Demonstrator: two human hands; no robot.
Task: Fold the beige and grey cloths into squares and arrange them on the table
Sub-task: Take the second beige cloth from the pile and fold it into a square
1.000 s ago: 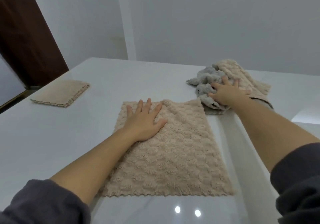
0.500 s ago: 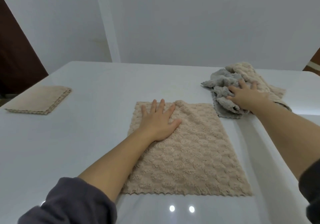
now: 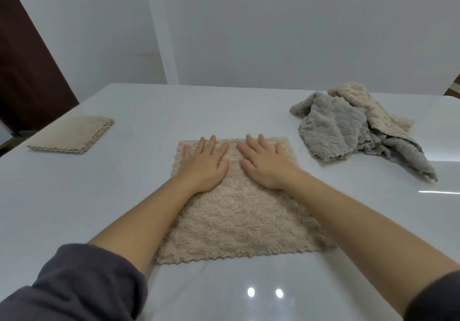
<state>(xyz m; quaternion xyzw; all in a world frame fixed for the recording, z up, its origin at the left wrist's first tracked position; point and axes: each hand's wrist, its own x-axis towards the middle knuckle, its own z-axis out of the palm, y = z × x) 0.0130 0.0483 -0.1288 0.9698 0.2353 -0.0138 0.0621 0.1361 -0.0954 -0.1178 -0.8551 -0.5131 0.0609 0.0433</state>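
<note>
**Both palms flat on the spread beige cloth**

A pale wall [image 3: 273, 34] fills the upper half of the frame, with a dark brown panel [image 3: 27, 72] slanting down its left edge. Below it a glossy white table [image 3: 74, 196] takes up the whole lower half, and two small light reflections show near the bottom centre.

In the centre of the frame, the spread beige cloth [image 3: 236, 221] lies open and flat on the table in a single layer. Its zigzag hem runs along the near edge.

At the right of the frame, well apart from it, sits a loose heap. A crumpled grey cloth [image 3: 336, 131] sprawls in front, with one end trailing toward the lower right. A crumpled beige cloth [image 3: 368, 106] lies partly over and behind it.

At the left of the frame, a folded beige stack [image 3: 72, 134] rests square on the table, its layered edges showing along the near and right sides.

Two bare forearms reach in from the bottom corners, and a dark grey sleeve [image 3: 82, 283] is pushed up at lower left.

The left hand [image 3: 206, 161] and the right hand [image 3: 266, 164] lie side by side on the far part of the spread beige cloth. Both are palm down, with fingers straight and slightly fanned, pressing on the fabric and gripping nothing. The fingertips reach close to the far hem.
</note>
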